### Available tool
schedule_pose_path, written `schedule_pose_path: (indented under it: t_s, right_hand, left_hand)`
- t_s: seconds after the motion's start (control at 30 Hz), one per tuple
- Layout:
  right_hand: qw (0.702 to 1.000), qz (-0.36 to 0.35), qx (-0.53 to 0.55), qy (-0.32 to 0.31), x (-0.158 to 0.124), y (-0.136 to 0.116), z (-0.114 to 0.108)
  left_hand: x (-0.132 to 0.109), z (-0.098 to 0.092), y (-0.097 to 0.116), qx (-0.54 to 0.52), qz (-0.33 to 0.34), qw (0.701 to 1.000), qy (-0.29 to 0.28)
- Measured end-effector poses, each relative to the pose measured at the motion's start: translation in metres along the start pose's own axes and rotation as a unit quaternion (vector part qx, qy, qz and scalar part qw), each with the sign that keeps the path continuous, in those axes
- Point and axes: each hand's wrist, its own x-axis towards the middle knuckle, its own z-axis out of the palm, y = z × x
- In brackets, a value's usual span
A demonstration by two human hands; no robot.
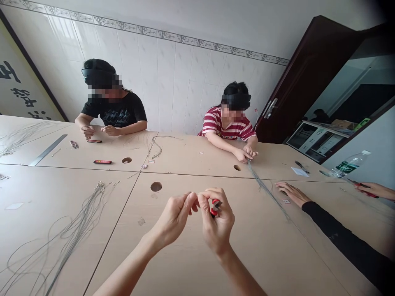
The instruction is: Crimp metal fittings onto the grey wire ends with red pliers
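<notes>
A pale wooden table (173,267) fills most of the view, its panels meeting at dark seams, with a tiled wall (173,70) behind it and a dark door (305,78) to the right. Across the table sit a person in a black shirt (117,111) and a person in a striped shirt (228,125), the latter holding one end of a bundle of grey wires (261,183). From the right reaches a black sleeve (345,242), that co-worker's hand resting on the table. A larger bunch of loose wires (91,205) lies on the left. Nearer the middle, the wearer's two hands meet above the table: the left hand (177,216) is closed, thumb against forefinger; the right hand (218,226) grasps red-handled pliers (216,202) in its curled fingers, its thumb tip close to the left fingertips. Whether anything thin runs between those tips cannot be told. A metal strip (48,150) lies far left, a clear bottle (350,164) stands far right, and round holes (156,186) pierce the tabletop.
</notes>
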Motion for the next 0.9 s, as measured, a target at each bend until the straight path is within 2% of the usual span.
schedule_pose_path:
  t_s: [0.13,0.27,0.4,0.5,0.6,0.67,0.7,0.8,0.9]
  right_hand:
    - [0.999,0.008,-0.037,0.007,0.001,0.002,-0.003]
    - [0.999,0.034,0.001,-0.004,-0.001,-0.002,0.0]
    - [0.997,0.077,0.028,-0.008,0.0,-0.006,0.001]
    - [0.994,0.109,0.024,-0.007,0.001,-0.006,0.001]
    - [0.99,0.137,0.033,-0.006,0.0,-0.006,0.005]
    - [0.986,0.156,0.052,-0.002,-0.001,-0.008,0.009]
    - [0.985,0.161,0.062,0.001,-0.001,-0.009,0.011]
    - [0.984,0.158,0.077,0.018,-0.001,-0.011,0.016]
    - [0.986,0.148,0.063,0.034,0.0,-0.008,0.018]
  left_hand:
    - [-0.011,-0.007,0.002,-0.023,-0.048,0.994,-0.095]
    - [-0.015,-0.012,0.006,-0.105,-0.083,0.971,-0.2]
    - [-0.016,-0.016,0.01,-0.164,-0.08,0.943,-0.277]
    - [-0.018,-0.017,0.013,-0.222,-0.064,0.912,-0.34]
    - [-0.02,-0.014,0.015,-0.335,-0.033,0.872,-0.354]
    - [-0.02,-0.011,0.016,-0.438,-0.005,0.841,-0.316]
    - [-0.019,-0.01,0.017,-0.493,0.005,0.825,-0.277]
    - [-0.013,-0.011,0.024,-0.65,0.009,0.754,-0.095]
    - [-0.001,-0.017,0.03,-0.733,-0.017,0.674,0.088]
